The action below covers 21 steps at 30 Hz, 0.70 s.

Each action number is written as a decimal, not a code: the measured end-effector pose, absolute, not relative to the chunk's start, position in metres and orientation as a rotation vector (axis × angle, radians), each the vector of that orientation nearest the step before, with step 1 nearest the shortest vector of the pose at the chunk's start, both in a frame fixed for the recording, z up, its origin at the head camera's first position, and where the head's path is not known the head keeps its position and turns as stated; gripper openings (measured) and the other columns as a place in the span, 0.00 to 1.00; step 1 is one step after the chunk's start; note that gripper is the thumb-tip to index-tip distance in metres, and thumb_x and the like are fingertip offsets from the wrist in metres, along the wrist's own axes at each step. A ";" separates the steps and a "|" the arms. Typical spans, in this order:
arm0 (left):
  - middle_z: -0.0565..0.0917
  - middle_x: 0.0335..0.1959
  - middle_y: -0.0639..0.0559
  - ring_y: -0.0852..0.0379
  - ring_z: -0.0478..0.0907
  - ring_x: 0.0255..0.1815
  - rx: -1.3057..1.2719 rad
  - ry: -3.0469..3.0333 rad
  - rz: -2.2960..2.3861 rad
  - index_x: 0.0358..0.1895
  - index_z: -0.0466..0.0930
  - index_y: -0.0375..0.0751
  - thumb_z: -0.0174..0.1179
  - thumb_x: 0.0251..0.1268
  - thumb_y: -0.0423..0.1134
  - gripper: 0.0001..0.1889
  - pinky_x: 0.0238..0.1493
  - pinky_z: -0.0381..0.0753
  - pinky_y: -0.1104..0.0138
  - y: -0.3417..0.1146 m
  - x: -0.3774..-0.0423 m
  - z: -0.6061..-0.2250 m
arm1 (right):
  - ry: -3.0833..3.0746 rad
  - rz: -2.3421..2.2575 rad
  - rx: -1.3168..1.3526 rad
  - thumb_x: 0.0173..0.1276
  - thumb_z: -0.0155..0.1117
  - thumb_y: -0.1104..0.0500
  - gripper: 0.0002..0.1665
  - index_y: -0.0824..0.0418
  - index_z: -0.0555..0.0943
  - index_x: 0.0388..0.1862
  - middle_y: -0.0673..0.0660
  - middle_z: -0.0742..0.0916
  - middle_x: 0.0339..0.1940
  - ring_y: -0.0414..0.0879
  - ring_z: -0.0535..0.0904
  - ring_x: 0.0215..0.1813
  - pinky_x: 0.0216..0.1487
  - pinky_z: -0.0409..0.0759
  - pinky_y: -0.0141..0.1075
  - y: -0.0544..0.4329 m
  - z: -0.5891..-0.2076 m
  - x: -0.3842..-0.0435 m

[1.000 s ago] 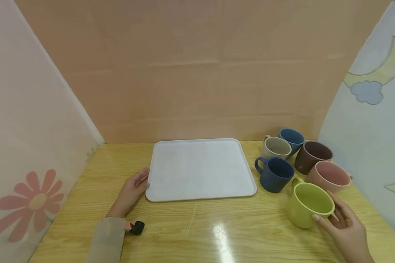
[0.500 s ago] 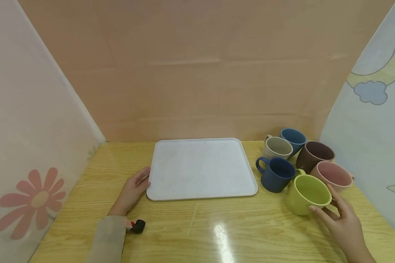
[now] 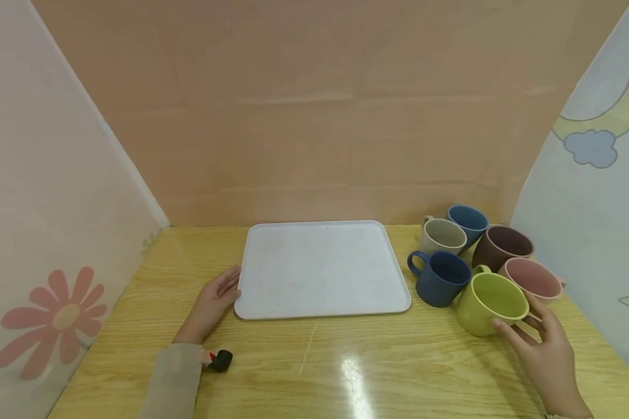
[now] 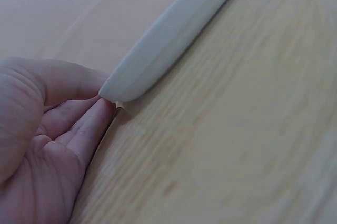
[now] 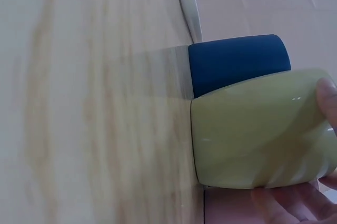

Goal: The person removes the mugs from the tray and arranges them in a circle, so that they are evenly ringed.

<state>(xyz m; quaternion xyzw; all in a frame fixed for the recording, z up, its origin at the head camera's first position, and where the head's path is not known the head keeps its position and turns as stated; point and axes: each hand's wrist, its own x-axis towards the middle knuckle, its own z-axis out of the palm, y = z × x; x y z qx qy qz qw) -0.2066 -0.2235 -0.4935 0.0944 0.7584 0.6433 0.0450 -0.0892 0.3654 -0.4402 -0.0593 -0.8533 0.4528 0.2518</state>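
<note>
A yellow-green mug stands upright at the right of the table. My right hand holds it from the right, thumb on the near side and fingers around the far side; the right wrist view shows fingers against its wall. Its handle points away. On the left, my left hand holds the edge of a white tray, with the thumb at the rim and the fingers at its underside in the left wrist view.
Close by the held mug stand a navy mug, a pink mug, a dark brown mug, a beige mug and a blue mug. Walls close in the wooden table on the left, right and back.
My right hand has moved the yellow-green mug away from me, up beside the navy and pink mugs. The left hand and tray stay in place.
</note>
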 end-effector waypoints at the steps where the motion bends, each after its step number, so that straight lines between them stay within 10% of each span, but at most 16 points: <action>1: 0.57 0.78 0.31 0.36 0.56 0.78 0.288 2.321 1.963 0.79 0.52 0.27 0.54 0.75 0.25 0.33 0.62 0.68 0.84 -0.224 -0.206 -0.493 | -2.323 1.232 -0.155 0.61 0.71 0.76 0.48 0.59 0.65 0.78 0.34 0.73 0.61 0.23 0.74 0.53 0.45 0.78 0.14 0.365 -0.440 -0.090; 9: 0.59 0.78 0.32 0.37 0.57 0.78 0.261 2.339 1.967 0.78 0.53 0.28 0.54 0.76 0.27 0.33 0.62 0.66 0.85 -0.229 -0.202 -0.491 | -2.277 1.130 -0.127 0.56 0.76 0.75 0.45 0.65 0.70 0.73 0.36 0.72 0.57 0.26 0.72 0.54 0.47 0.77 0.13 0.355 -0.435 -0.095; 15: 0.59 0.78 0.31 0.37 0.58 0.78 0.245 2.357 1.971 0.78 0.53 0.26 0.54 0.76 0.26 0.32 0.63 0.66 0.84 -0.234 -0.200 -0.495 | -2.025 1.009 0.136 0.59 0.68 0.76 0.23 0.79 0.80 0.55 0.37 0.79 0.54 0.32 0.74 0.57 0.53 0.75 0.15 0.331 -0.418 -0.102; 21: 0.59 0.78 0.33 0.36 0.56 0.79 0.217 2.526 1.601 0.78 0.54 0.28 0.53 0.79 0.32 0.31 0.77 0.61 0.55 -0.235 -0.201 -0.474 | -2.020 0.996 0.368 0.58 0.66 0.80 0.18 0.77 0.83 0.48 0.46 0.82 0.52 0.32 0.74 0.57 0.54 0.75 0.17 0.294 -0.392 -0.125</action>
